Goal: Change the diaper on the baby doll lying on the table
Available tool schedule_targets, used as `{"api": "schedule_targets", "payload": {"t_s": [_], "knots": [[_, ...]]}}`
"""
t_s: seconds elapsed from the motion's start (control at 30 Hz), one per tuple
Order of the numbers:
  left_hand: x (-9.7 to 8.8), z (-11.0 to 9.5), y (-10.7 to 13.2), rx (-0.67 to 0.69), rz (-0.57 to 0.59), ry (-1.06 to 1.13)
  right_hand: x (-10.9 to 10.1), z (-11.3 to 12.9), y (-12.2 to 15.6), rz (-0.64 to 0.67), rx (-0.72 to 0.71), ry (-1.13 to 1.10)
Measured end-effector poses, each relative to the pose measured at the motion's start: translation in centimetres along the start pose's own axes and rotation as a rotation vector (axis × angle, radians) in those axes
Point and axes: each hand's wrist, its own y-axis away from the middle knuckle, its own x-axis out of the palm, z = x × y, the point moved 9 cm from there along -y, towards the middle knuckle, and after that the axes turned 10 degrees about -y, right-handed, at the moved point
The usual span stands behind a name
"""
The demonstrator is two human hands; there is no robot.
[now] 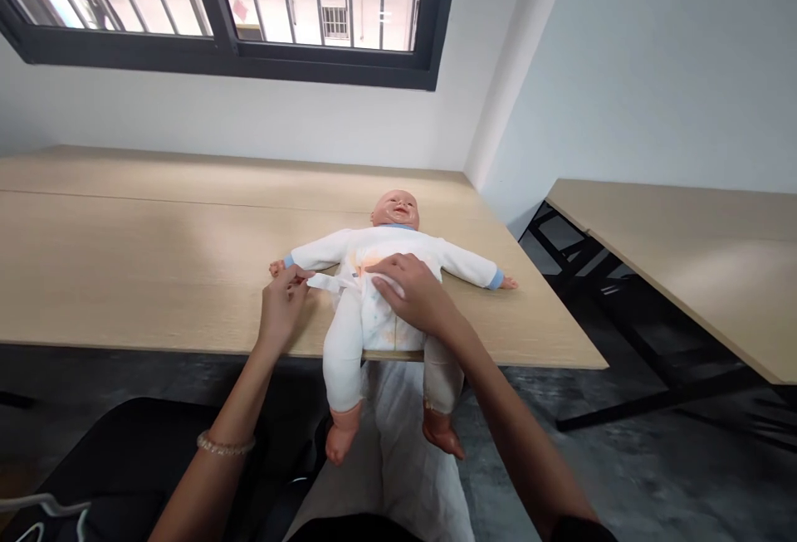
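Two tables: a pale wood-topped table (pixel 155 276) bears the work, its near edge just above the person's lap; a second table (pixel 678 268) stands well apart to the right on dark metal legs
Window: a barred window (pixel 324 2) in a dark frame sits high on the wall beyond the table
Lap: white fabric (pixel 392 459) lies across it, under the doll's feet
Doll: a baby doll (pixel 398 243) lies on its back on the table, arms spread, head away from the person, legs hanging over the near edge; this placing seems to bring its middle within easy reach of both hands
Clothing: a white long-sleeved romper (pixel 464 264) with blue cuffs covers the doll, an orange stain (pixel 364 264) on its chest
Right hand (pixel 408 293): fingers together, pressing flat on white padded fabric (pixel 389 285) at the doll's belly, apparently to keep it from sliding
Left hand (pixel 283 305): finger and thumb pinched together on a white fabric tab (pixel 327 282), holding it out to the doll's side, seemingly taut
Wrist: a beaded bracelet (pixel 225 443) circles the left arm
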Motion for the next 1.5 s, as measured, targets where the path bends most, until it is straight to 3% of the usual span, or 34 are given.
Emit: {"api": "schedule_targets", "payload": {"t_s": [0.27, 0.43, 0.57, 0.77, 0.97, 1.2, 1.4, 1.5], "knots": [[-0.7, -1.6, 0.4, 0.029, -0.071, 0.109, 4.0, 1.4, -4.8, 0.228, 0.028, 0.103], [0.5, -3.4, -0.1, -0.022, -0.010, 0.290, 4.5, 1.2, -5.9, 0.226, 0.159, 0.259], [1.2, -5.0, -0.8, 0.007, 0.013, 0.312, 4.1, 1.4, -5.7, 0.193, 0.179, 0.293], [2.4, -5.9, 0.1, -0.023, -0.020, 0.397, 3.3, 0.2, -5.3, 0.113, 0.269, 0.298], [5.1, -5.7, 2.7, -0.073, 0.141, 0.400, 2.0, -0.6, -5.0, 0.009, 0.330, 0.252], [6.0, -5.4, 2.2, -0.085, 0.255, 0.363, 1.9, 0.1, -3.2, -0.092, 0.280, 0.168], [6.1, -5.9, 2.2, -0.051, 0.270, 0.362, 1.1, -0.4, -1.3, -0.333, 0.207, 0.002], [6.2, -5.9, 2.3, -0.034, 0.280, 0.368, 0.5, -0.8, -0.6, -0.440, 0.179, 0.069]]}}
